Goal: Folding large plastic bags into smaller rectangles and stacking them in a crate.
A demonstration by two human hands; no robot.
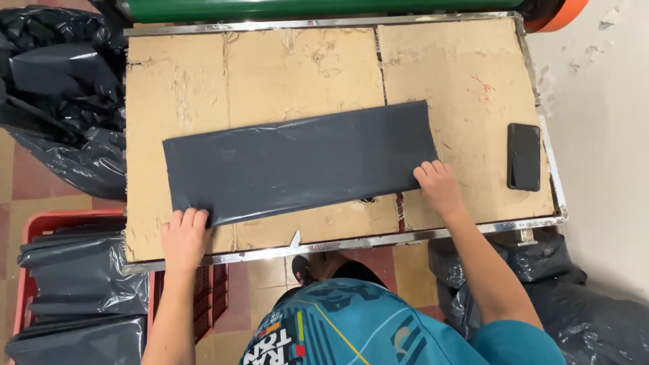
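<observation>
A long, folded dark grey plastic bag (pixel 297 162) lies flat across a cardboard-covered table (pixel 270 67), slightly slanted. My left hand (pixel 184 238) presses its near left corner, fingers on the plastic. My right hand (pixel 439 186) presses the near right corner, fingers resting flat on the edge of the bag. Neither hand closes around anything.
A black phone (pixel 524 156) lies on the cardboard at the right. A red crate (pixel 40 223) holding folded dark bags stands at the lower left. Loose black bags (pixel 61 94) pile at the left and lower right (pixel 541 284). A green roller (pixel 324 8) runs along the far edge. A white wall is at the right.
</observation>
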